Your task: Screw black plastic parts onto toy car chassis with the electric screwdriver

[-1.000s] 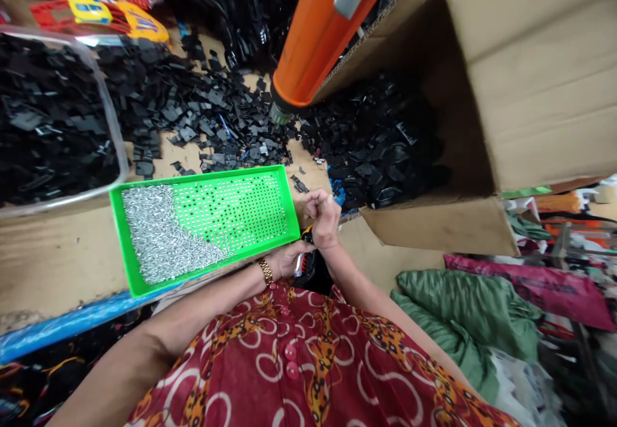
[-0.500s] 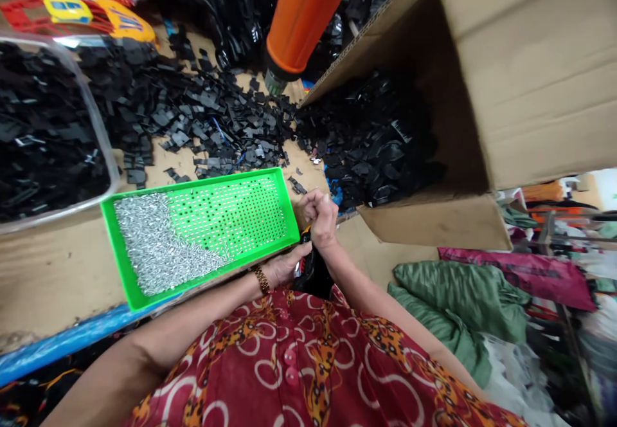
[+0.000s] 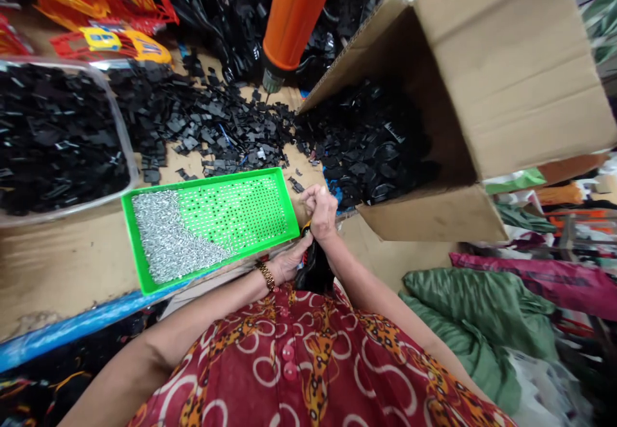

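Note:
My right hand is closed in a fist-like pinch just right of the green perforated tray; what its fingers hold is too small to make out. Below it, my left hand, with a gold watch at the wrist, grips a dark object with a bit of yellow and red, held against my body. Small silver metal pieces fill the tray's left half. An orange powered screwdriver hangs above the table, tip down.
Loose black plastic parts cover the wooden table behind the tray. A clear tub of black parts stands at left. An open cardboard box holds more black parts at right. Red and yellow plastic frames lie far left. Green cloth is piled at lower right.
The camera view has shifted a little. My hands stay in much the same place beside the tray, the left hand's fingers now reaching up closer to the right wrist.

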### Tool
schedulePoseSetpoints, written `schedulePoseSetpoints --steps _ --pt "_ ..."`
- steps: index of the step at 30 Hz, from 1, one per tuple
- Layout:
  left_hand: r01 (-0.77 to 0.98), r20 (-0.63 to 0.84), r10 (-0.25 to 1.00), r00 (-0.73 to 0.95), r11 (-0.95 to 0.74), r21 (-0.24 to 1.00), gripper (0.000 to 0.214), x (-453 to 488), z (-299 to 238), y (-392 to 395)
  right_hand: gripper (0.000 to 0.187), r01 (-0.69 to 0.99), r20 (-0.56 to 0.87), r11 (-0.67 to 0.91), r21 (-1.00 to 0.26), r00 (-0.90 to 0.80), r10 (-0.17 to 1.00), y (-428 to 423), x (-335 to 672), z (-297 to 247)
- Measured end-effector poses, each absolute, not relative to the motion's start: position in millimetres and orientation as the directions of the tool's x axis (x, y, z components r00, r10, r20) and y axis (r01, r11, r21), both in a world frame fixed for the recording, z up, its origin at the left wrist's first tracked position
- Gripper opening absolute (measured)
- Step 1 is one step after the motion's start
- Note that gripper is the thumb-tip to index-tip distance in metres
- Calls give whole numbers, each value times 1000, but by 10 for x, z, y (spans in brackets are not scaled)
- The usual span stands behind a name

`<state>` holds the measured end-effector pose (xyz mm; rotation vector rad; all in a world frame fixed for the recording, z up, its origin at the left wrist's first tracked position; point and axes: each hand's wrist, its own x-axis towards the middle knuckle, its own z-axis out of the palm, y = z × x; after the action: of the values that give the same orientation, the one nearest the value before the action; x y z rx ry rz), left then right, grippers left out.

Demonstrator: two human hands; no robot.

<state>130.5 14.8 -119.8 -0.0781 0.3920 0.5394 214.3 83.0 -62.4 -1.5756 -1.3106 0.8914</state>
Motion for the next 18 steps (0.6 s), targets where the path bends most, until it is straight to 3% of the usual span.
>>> schedulePoseSetpoints --steps 3,6,9,12,18 --pt "-468 -366 460 809 881 72 72 1289 -1150 131 64 286 111 27 -958 284 952 816 2228 -451" --pt "-429 -290 438 851 898 99 71 1242 -1012 137 44 194 157 105 -975 272 950 742 2476 -158" --pt "-389 -231 411 882 911 136 77 1190 -829 135 25 297 87 72 -952 38 995 586 2775 116" --pt "-406 -295 456 840 888 215 70 1143 -661 89 23 403 60 159 -902 -247 967 423 2946 272" --pt "-468 -421 667 615 738 486 57 1085 -315 -47 16 381 142 324 -866 -434 890 307 2923 409"
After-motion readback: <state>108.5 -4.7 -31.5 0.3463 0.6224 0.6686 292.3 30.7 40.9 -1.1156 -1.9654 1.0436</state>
